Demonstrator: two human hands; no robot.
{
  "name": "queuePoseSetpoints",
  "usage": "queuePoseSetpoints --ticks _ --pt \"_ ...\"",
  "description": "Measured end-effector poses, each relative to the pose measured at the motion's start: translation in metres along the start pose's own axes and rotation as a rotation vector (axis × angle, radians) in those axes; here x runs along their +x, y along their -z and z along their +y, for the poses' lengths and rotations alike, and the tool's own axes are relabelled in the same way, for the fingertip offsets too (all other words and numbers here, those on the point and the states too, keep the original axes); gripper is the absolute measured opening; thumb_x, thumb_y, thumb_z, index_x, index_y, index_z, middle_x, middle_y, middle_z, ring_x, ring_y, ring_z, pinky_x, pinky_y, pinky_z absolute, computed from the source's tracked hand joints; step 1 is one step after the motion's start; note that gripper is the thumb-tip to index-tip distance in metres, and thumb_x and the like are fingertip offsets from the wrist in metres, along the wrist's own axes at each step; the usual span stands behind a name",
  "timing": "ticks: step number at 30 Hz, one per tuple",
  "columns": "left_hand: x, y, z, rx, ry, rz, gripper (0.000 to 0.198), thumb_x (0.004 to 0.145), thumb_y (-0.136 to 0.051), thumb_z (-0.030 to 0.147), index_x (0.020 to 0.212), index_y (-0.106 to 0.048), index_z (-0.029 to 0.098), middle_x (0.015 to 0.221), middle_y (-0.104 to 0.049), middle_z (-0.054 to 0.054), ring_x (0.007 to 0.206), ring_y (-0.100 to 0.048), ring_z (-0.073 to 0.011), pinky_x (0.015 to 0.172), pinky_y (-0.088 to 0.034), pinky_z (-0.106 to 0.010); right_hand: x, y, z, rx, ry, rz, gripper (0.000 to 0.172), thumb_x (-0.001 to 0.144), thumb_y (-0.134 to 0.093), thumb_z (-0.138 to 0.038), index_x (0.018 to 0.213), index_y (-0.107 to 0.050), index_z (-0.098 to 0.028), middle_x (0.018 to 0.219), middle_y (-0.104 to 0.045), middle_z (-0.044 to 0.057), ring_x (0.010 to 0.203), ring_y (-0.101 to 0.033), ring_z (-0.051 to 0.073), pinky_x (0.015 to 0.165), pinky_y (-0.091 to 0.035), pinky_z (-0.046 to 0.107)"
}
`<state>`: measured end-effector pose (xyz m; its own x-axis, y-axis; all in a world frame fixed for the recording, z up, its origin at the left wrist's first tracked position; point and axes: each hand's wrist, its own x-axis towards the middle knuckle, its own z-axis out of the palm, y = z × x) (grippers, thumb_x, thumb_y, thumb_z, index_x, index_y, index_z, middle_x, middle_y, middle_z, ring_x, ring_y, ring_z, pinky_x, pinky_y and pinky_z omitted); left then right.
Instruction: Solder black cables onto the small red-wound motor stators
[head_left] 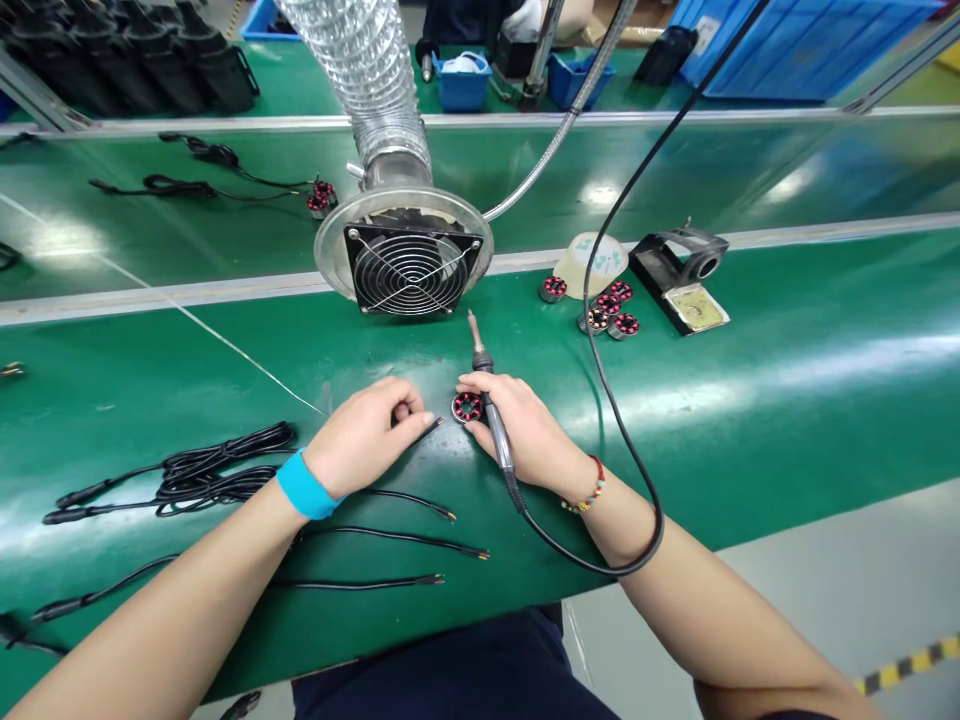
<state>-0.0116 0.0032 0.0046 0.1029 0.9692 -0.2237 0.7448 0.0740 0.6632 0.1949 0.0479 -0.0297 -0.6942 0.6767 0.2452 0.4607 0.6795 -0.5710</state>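
Observation:
My left hand (369, 428) is closed, thumb and fingers pinching a black cable (429, 430) whose stripped end points toward my right hand. Between the thumb and fingers of my right hand (531, 432) sits a small round motor stator (467, 407) with red windings, close to the table. That same hand also carries a soldering iron (498, 435), its tip pointing away from me. A small gap separates the cable end from the stator. Below my left wrist, more black cables (405, 535) lie with bare coloured wire ends facing right.
A fume extractor fan (412, 275) hangs just beyond my hands. Several stators (609, 302) sit at the right, near a soldering iron stand (682, 265) with a sponge. Coiled cables (225, 465) lie at left. The iron's cord (626, 420) loops over my right forearm.

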Motion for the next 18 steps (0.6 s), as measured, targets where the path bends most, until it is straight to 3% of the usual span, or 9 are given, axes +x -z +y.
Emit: queuePoseSetpoints --ticks 3,5,7,12,18 --pt "-0.004 -0.003 -0.002 0.254 -0.045 -0.13 0.013 0.081 -0.054 0.03 0.087 -0.058 0.019 0.088 -0.059 -0.004 0.073 -0.053 -0.0185 0.066 -0.04 -0.032 0.0 0.004 0.002 0.023 -0.008 -0.034 0.049 0.08 -0.05 -0.007 0.127 -0.042 -0.018 0.118 -0.064 0.011 0.109 -0.058 0.027 0.092 -0.046 0.047" --pt "-0.004 -0.005 -0.001 0.281 -0.064 -0.131 0.01 0.082 -0.049 0.024 0.083 -0.058 0.019 0.087 -0.06 -0.005 0.071 -0.053 -0.018 0.065 -0.04 -0.031 0.0 0.006 0.001 0.049 -0.002 -0.009 0.056 0.075 -0.048 -0.003 0.128 -0.042 -0.019 0.12 -0.064 0.01 0.111 -0.057 0.026 0.094 -0.045 0.048" --pt "-0.004 -0.004 0.001 0.163 -0.063 -0.099 0.012 0.082 -0.048 0.023 0.077 -0.058 0.019 0.077 -0.06 -0.003 0.067 -0.052 -0.0166 0.063 -0.04 -0.03 0.0 0.006 -0.001 0.091 -0.003 0.066 0.056 0.074 -0.047 -0.002 0.127 -0.042 -0.02 0.117 -0.066 0.009 0.111 -0.058 0.025 0.095 -0.045 0.047" --pt "-0.002 0.003 0.01 -0.329 0.0 -0.079 0.018 0.077 -0.056 0.035 0.073 -0.061 0.018 0.062 -0.055 0.003 0.057 -0.046 -0.0115 0.054 -0.036 -0.023 -0.001 -0.001 -0.011 0.379 -0.027 0.28 0.036 0.086 -0.051 -0.012 0.119 -0.046 -0.025 0.096 -0.07 0.002 0.092 -0.067 0.016 0.089 -0.052 0.036" --pt "-0.004 0.005 0.014 -0.49 0.03 -0.094 0.02 0.073 -0.062 0.035 0.071 -0.064 0.016 0.065 -0.06 0.001 0.06 -0.048 -0.0111 0.057 -0.038 -0.023 0.0 -0.009 -0.021 0.69 -0.042 0.359 0.039 0.085 -0.057 -0.012 0.119 -0.045 -0.026 0.09 -0.067 -0.001 0.084 -0.068 0.011 0.078 -0.057 0.027"
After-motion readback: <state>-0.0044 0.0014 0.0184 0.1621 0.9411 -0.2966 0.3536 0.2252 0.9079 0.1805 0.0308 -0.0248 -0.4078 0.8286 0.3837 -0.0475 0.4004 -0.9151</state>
